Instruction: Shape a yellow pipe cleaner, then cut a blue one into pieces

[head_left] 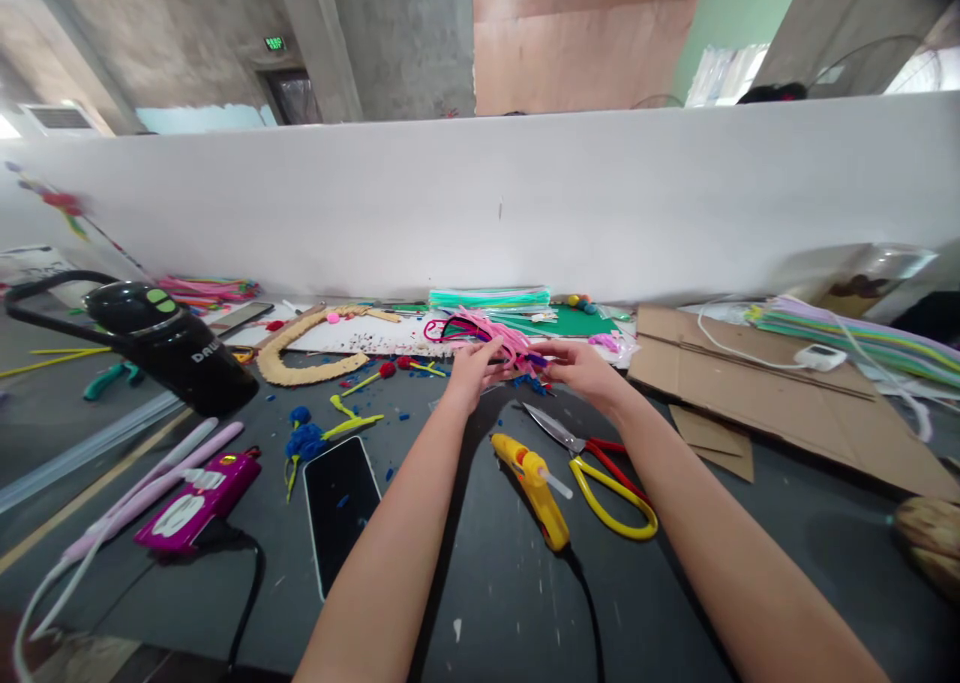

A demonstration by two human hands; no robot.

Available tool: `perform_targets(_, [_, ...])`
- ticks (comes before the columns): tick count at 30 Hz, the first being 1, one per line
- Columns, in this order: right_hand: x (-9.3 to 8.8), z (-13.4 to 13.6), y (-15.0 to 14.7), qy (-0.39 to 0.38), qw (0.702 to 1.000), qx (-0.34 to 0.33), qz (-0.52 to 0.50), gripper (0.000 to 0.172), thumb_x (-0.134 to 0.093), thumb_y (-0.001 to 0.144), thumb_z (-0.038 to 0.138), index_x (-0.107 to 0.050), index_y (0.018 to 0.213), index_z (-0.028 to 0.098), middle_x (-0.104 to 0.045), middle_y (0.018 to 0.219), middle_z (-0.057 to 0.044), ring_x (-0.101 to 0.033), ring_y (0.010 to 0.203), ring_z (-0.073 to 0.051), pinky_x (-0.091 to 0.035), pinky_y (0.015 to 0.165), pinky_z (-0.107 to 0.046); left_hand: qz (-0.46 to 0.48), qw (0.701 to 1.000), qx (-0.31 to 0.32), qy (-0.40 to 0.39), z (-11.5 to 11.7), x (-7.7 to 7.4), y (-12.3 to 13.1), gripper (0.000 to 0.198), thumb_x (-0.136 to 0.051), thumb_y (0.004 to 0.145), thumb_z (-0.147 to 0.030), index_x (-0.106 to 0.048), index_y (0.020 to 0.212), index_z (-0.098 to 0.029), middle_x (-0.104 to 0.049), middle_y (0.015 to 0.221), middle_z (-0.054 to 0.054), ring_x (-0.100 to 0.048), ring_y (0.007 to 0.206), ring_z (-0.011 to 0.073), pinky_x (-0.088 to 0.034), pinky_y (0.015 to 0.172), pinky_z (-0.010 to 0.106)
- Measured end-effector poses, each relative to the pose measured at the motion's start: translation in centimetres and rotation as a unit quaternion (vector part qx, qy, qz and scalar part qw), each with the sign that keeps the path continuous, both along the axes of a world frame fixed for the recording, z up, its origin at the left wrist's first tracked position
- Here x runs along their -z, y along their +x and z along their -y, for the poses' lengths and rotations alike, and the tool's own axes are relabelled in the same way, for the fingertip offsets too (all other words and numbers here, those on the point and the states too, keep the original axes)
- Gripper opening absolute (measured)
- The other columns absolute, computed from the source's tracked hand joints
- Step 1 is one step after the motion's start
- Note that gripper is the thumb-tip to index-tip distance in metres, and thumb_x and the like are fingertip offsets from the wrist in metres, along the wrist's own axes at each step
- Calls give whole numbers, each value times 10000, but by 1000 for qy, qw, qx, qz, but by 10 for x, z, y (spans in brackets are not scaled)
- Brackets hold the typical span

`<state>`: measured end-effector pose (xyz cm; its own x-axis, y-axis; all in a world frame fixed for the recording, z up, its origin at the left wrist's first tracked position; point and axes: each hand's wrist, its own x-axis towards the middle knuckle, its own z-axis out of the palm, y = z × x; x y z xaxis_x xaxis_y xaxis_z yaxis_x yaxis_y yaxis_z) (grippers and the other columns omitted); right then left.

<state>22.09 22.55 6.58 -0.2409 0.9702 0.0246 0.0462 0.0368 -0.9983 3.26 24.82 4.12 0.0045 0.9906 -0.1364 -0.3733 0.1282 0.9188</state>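
Some pink pipe cleaners, I see, are gripped by left hand and right hand, beyond the glue gun.

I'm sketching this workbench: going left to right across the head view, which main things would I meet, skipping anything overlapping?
Black bottle → phone → left hand → right hand → large cardboard sheet.

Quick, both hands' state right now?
Left hand: closed, holding the pink bundle.
Right hand: fingers at the bundle's purple part; cannot tell whether they are pinched shut.
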Motion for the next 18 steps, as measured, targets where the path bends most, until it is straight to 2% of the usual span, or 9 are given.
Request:
perform_targets(2, [-3,3,-3,-36,999,0,-13,354,-741,678,187,-756,1031,211,-741,1031,-44,-670,816,-162,-554,696,-255,23,999,30,-4,3,-3,3,265,-811,713,-281,-648,819,-102,-701,809,99,-683,682,170,-581,726,342])
perform_targets(5, [-12,5,-7,-82,995,-20,-46,282,-698,794,388,-750,1007,211,-744,1009,-66,-684,852,-185,-582,696,-282,39,998,39,9,5,-4,5,305,-826,696,-185,-643,923,-96,-709,894,109,-695,768,169,-563,826,356])
perform_targets(8, [-22,-5,-7,-44,998,1,-37,312,-743,779,456,-754,926,181,-746,931,-63,-681,814,-163,-584,723,-262,44,997,70,4,2,-5,4,347,-801,738,-235,-644,1029,-130,-703,1049,136,-703,891,201,-531,899,385])
perform_targets(11, [-36,-34,0,36,996,59,-48,275,-856,679,328,-752,868,156,-750,841,-49,-688,789,-152,-586,800,-272,64,995,78,-8,-1,-7,0,306,-754,773,-258,-656,1051,-176,-658,1224,135,-654,1089,230,-486,985,400])
perform_targets(13, [-49,-58,6,20,990,96,-101,214,-880,629,187,-734,778,141,-741,763,-44,-696,763,-160,-600,810,-291,83,994,73,-21,-2,-8,-2,267,-732,764,-217,-664,1020,-185,-626,1298,126,-604,1186,242,-458,1028,406])
perform_targets(15, [-62,-79,12,9,987,116,-107,141,-840,669,111,-709,712,141,-731,727,-33,-694,729,-140,-609,792,-266,101,992,64,-41,-3,-8,-4,238,-713,735,-162,-665,968,-179,-622,1307,128,-582,1216,251,-452,1042,407])
perform_targets(18, [-80,-101,14,-11,984,137,-115,156,-744,770,56,-677,670,155,-716,692,-13,-677,664,-108,-623,742,-228,130,988,30,-76,-5,-4,-6,241,-692,685,-95,-659,913,-166,-644,1255,140,-610,1165,258,-471,1025,413])
